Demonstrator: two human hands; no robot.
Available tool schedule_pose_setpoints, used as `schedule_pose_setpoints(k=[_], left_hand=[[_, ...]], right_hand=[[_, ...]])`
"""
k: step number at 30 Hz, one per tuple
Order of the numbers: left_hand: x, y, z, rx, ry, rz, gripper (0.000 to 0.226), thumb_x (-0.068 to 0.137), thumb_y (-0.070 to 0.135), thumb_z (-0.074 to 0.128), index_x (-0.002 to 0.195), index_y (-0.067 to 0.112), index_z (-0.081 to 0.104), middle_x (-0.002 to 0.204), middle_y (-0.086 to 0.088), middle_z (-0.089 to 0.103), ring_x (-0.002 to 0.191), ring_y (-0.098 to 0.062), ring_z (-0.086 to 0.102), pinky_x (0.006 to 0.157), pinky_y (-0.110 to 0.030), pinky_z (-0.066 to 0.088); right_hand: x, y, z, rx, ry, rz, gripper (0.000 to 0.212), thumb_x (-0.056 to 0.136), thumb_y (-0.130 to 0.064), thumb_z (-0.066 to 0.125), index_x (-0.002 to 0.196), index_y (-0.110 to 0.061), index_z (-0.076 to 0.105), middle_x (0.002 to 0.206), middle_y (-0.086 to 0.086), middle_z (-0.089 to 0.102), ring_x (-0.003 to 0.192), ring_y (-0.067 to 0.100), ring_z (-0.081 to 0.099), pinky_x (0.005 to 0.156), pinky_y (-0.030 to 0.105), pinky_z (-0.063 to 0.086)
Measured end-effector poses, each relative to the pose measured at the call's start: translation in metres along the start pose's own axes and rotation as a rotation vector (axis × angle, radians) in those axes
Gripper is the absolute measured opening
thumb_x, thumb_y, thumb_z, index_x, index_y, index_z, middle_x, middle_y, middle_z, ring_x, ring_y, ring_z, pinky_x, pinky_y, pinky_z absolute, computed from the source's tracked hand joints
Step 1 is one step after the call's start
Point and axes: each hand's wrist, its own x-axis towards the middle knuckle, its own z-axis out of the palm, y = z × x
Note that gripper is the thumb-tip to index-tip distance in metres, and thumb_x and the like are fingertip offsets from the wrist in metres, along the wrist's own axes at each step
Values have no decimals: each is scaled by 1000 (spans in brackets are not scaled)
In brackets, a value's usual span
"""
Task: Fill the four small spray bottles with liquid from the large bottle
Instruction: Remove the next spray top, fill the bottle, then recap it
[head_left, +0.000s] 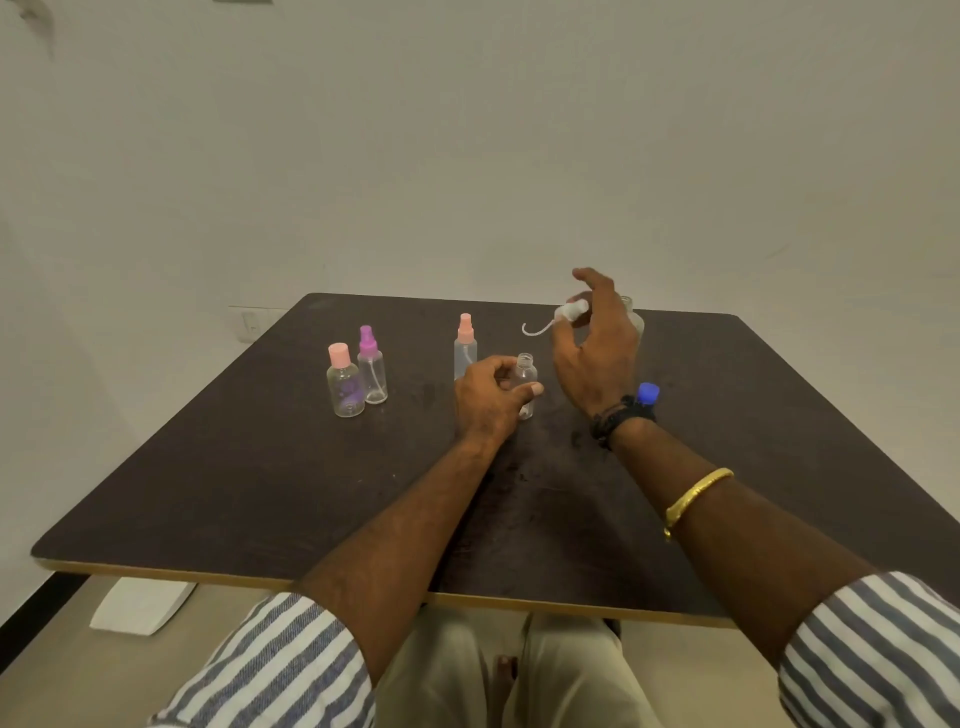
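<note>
At a dark table before a bare wall, my left hand grips one uncapped bottle; my right hand pinches its white sprayer. Three capped small bottles stand nearby.

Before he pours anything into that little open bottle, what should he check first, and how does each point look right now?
1. Open bottle uncapped: ok.
2. Left hand steadying it upright on the table: ok.
3. Spray top set down out of the way: not ok, right hand holds it.
4. Large bottle within reach: cannot tell, only a blue cap shows behind the wrist.
5. Other three small bottles clear of the pouring spot: ok.
</note>
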Motion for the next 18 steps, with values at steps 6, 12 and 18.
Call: schedule_pose_setpoints(k=[6,12,18], left_hand=[[0,-2,1,-3,10,17,41,73,25,89,110,15,75,96,1,76,86,-10,71,79,-25,59],[-1,-3,1,20,6,45,43,74,27,88,112,14,74,100,0,77,88,-7,71,81,-24,59],[0,-2,2,14,8,32,41,74,26,88,111,14,74,97,1,76,86,-7,70,80,-22,58]], right_hand=[[-25,27,3,-257,-302,176,26,89,-19,61,115,-19,65,104,7,60,88,16,55,74,30,49],[-35,28,1,-406,-459,296,19,93,-33,61,105,-19,66,104,4,61,89,19,57,73,31,48],[-40,32,-2,-517,-540,313,23,93,-43,61,102,-22,63,100,3,64,90,19,60,76,37,56]])
